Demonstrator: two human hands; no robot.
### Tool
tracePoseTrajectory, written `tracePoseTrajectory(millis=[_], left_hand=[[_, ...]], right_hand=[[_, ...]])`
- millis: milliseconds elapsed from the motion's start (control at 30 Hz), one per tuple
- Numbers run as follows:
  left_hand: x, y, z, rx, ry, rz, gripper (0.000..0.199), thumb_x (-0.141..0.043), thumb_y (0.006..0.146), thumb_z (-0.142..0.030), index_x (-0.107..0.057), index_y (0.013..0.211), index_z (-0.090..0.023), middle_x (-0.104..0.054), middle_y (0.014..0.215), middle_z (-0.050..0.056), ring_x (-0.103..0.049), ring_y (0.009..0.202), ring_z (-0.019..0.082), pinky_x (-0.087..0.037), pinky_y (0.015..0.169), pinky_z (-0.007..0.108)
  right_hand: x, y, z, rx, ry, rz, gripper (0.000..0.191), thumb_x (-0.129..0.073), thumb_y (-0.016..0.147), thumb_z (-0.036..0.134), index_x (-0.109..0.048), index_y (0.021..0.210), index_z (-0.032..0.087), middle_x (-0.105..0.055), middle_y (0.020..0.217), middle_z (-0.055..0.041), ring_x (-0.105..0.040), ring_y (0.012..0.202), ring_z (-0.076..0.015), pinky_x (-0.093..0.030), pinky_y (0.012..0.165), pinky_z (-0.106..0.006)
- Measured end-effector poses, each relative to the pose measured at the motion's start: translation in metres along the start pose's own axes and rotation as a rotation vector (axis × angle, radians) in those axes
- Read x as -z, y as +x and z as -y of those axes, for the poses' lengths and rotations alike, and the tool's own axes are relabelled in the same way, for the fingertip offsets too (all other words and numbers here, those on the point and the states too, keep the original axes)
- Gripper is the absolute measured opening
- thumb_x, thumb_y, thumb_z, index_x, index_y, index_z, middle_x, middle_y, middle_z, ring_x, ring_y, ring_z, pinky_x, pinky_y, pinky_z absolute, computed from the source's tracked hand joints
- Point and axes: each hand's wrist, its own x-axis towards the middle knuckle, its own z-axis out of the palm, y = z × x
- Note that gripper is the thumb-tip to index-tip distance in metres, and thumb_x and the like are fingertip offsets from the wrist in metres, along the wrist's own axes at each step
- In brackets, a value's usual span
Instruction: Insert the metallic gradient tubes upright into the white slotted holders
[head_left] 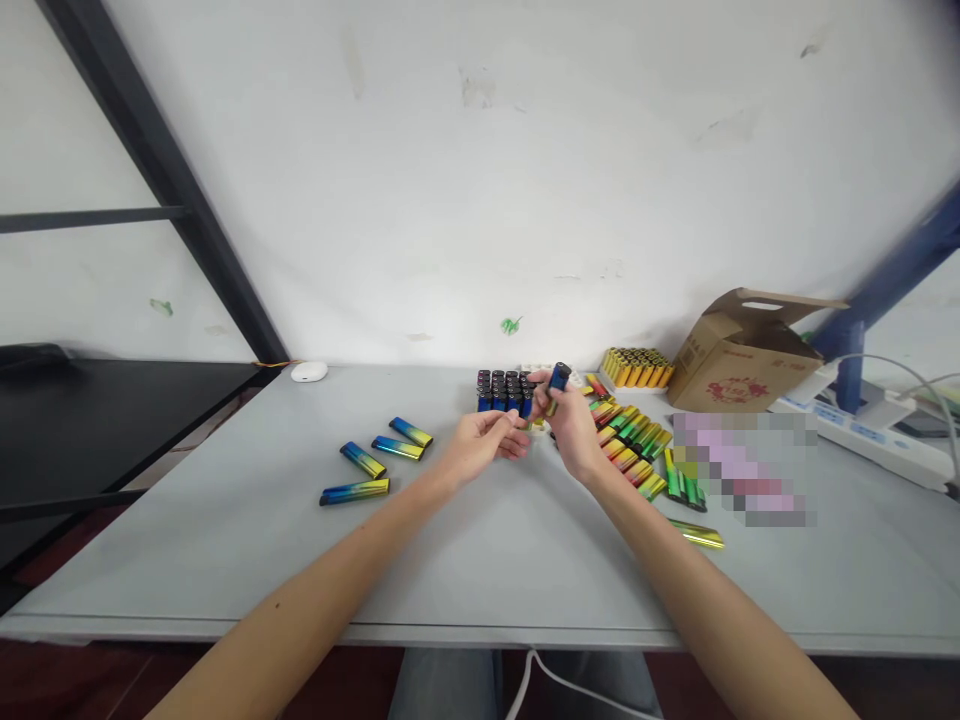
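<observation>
My right hand (571,425) is closed around a dark blue lighter (559,376), which stands roughly upright above the table. Just to its left, my left hand (487,437) reaches in beside a block of upright blue lighters (496,400); its thumb and index finger are pressed together, and whatever lies between them is too small to make out. The two hands partly cover the block and a white tray edge behind them. Several blue-and-yellow lighters (397,448) lie flat to the left. Red, yellow and green lighters (630,440) lie in rows at the right, beside my right wrist.
An open cardboard box (739,370) stands at the back right, next to a tray of upright yellow lighters (637,368). A white power strip (870,437) lies at the far right. A white case (309,372) sits at the back left of the grey table (247,520).
</observation>
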Motion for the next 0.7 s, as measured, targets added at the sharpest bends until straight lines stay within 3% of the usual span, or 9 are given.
tracePoseTrajectory(millis=[100,200,700], left_hand=[[0.0,0.0,0.002,0.015,0.051,0.01,0.045,-0.063,0.081,-0.056,-0.067,0.088,-0.012,-0.069,0.075,0.007,-0.065,0.065,0.015,-0.051,0.068,0.03],[0.001,0.001,0.004,0.011,0.098,0.029,0.048,-0.061,0.081,-0.059,-0.067,0.089,-0.013,-0.069,0.075,0.006,-0.065,0.067,0.015,-0.05,0.067,0.029],[0.0,0.001,0.006,0.017,0.15,0.055,0.047,-0.059,0.08,-0.061,-0.065,0.085,-0.014,-0.068,0.076,0.006,-0.063,0.067,0.015,-0.047,0.067,0.03]], right_hand=[[0.004,0.003,0.009,-0.136,0.14,0.043,0.042,-0.04,0.087,0.059,-0.056,0.08,0.02,-0.033,0.062,0.0041,-0.032,0.051,-0.0105,-0.029,0.045,-0.023],[0.005,0.004,0.015,-0.239,0.184,0.025,0.05,-0.037,0.087,0.065,-0.046,0.065,0.021,-0.027,0.057,0.0052,-0.024,0.047,-0.0092,-0.019,0.041,-0.022],[-0.001,0.002,0.009,-0.406,0.182,0.066,0.043,-0.039,0.082,0.055,-0.033,0.056,0.021,-0.02,0.052,0.0071,-0.015,0.044,-0.0069,-0.013,0.039,-0.02]])
